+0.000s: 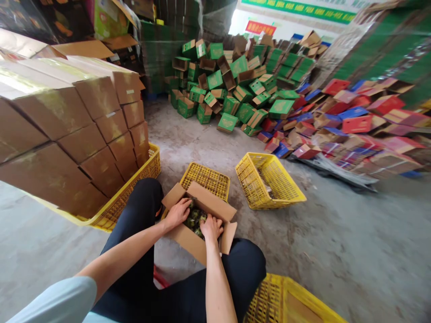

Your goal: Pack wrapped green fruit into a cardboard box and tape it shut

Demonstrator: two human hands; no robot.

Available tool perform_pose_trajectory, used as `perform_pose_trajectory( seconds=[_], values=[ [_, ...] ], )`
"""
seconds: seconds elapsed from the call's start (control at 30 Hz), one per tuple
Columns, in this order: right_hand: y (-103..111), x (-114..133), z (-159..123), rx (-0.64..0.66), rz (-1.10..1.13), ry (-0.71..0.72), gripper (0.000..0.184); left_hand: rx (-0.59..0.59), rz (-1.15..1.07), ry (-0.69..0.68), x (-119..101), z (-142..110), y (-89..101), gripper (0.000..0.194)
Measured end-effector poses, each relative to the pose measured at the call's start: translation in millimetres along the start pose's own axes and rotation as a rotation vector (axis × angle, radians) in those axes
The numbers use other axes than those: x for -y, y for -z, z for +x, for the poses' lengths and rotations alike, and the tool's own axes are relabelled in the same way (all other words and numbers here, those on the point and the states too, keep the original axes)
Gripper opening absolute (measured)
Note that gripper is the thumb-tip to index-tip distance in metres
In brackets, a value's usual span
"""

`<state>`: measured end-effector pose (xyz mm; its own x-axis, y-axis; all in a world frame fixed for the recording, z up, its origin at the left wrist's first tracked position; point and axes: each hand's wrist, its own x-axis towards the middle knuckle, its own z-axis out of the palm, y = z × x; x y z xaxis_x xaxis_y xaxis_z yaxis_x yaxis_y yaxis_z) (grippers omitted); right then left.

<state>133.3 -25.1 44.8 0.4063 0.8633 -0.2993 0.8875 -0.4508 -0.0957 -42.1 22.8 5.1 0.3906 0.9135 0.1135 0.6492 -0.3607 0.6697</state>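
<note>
An open cardboard box (211, 202) sits between my knees with its flaps folded outward. It holds several dark green, roundish items (194, 219), shiny in places; I cannot make out their exact kind. My left hand (178, 212) reaches over the box's left side, its fingers stretched out and resting on the items near the far left corner. At the right end, my right hand (211, 227) lies on the items with its fingers apart. Neither hand visibly grips anything. Beneath the box's far side is an upturned yellow plastic crate (205, 176).
Taped cardboard boxes (101, 130) are stacked in a yellow crate (134, 190) at left. Another yellow crate (247, 181) stands ahead right, and one (269, 298) is by my right knee. Green cartons (232, 107) and red and blue cartons (357, 123) lie heaped beyond.
</note>
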Motion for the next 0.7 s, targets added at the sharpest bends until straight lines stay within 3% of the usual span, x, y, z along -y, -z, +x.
perform_pose_trajectory(
  seconds=[0.13,0.4,0.57,0.7],
  values=[
    [-2,0,-2,-0.05,0.036,-0.013,0.031,0.171,0.126,0.009,-2,-2,-4.2,0.047],
    [4,-5,1,-0.078,0.273,-0.018,0.01,0.185,0.218,0.064,-4,-2,-6.7,0.065],
    [11,-14,-1,-0.121,0.35,0.038,0.017,0.198,0.247,0.125,-4,-1,-8.5,0.07],
    [14,-30,-5,-0.211,0.448,0.059,0.039,0.147,0.253,0.088,-1,0,-10.5,0.071]
  ],
)
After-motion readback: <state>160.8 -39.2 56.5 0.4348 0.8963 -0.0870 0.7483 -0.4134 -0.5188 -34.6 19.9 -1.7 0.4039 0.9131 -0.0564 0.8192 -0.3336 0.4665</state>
